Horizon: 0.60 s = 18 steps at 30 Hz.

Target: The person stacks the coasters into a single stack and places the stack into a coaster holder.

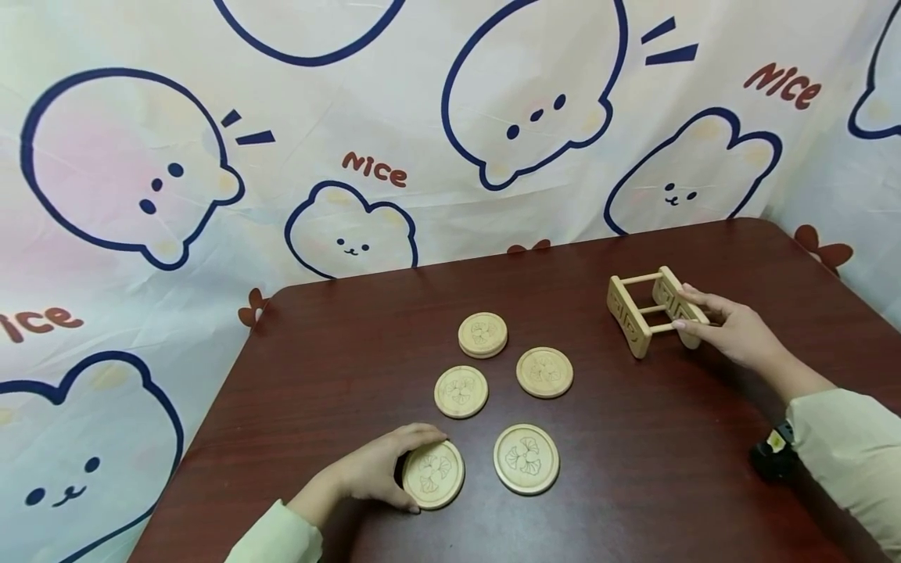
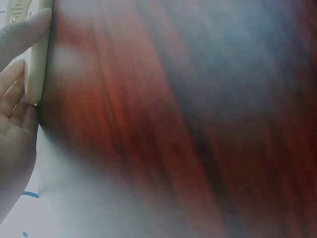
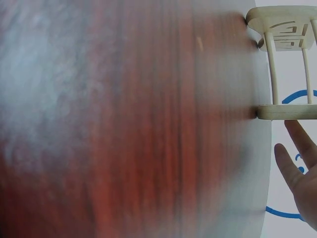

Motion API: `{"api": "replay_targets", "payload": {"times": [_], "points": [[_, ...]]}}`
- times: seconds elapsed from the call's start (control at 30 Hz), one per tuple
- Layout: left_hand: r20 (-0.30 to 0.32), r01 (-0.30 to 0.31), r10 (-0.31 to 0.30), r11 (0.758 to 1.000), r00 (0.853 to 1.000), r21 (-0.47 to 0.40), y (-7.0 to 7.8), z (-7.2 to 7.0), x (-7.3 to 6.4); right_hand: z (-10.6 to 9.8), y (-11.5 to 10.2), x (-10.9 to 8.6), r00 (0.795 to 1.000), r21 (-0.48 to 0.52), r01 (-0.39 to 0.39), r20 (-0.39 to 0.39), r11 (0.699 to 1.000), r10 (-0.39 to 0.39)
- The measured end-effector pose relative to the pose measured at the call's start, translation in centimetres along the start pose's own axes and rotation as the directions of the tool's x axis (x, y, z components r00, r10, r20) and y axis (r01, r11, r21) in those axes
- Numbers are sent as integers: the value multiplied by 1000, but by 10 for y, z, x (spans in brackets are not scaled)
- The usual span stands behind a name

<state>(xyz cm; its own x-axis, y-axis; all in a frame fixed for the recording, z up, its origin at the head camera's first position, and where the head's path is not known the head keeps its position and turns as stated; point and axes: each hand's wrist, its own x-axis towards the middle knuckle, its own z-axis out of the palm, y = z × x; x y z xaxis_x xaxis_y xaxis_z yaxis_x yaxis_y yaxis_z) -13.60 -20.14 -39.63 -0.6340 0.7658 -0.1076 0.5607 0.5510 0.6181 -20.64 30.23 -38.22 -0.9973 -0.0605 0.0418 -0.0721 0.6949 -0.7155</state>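
At the front of the table, my left hand (image 1: 387, 465) grips a round wooden coaster (image 1: 433, 475) by its edge, with leaf shapes on its face. In the left wrist view the thumb lies over the coaster (image 2: 38, 74) and the fingers are on its other side. Over at the right, my right hand (image 1: 735, 332) holds a small wooden coaster rack (image 1: 629, 317) by its right side panel. The rack has two carved panels joined by thin rods. In the right wrist view, a fingertip meets the outside of the rack's near panel (image 3: 287, 112).
Several more coasters lie between the hands: one (image 1: 526, 459) beside the held one, one (image 1: 461, 392) behind it, one (image 1: 545, 373) nearer the rack, and a small stack (image 1: 482, 335) farther back. A patterned cloth (image 1: 450, 211) hangs behind the dark red-brown table (image 1: 338, 352).
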Motion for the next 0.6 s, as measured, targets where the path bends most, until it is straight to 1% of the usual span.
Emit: {"api": "replay_targets", "payload": {"times": [0.27, 0.4, 0.6], "points": [[-37, 17, -17, 1000, 999, 13, 1, 2, 0, 1, 1, 0, 1000, 15, -2, 3, 1000, 2], [-46, 32, -32, 999, 998, -2, 2, 1, 0, 1, 1, 0, 1000, 10, 2, -1, 1000, -2], [-53, 34, -36, 999, 998, -34, 2, -2, 0, 1, 0, 0, 1000, 14, -5, -1, 1000, 5]]}}
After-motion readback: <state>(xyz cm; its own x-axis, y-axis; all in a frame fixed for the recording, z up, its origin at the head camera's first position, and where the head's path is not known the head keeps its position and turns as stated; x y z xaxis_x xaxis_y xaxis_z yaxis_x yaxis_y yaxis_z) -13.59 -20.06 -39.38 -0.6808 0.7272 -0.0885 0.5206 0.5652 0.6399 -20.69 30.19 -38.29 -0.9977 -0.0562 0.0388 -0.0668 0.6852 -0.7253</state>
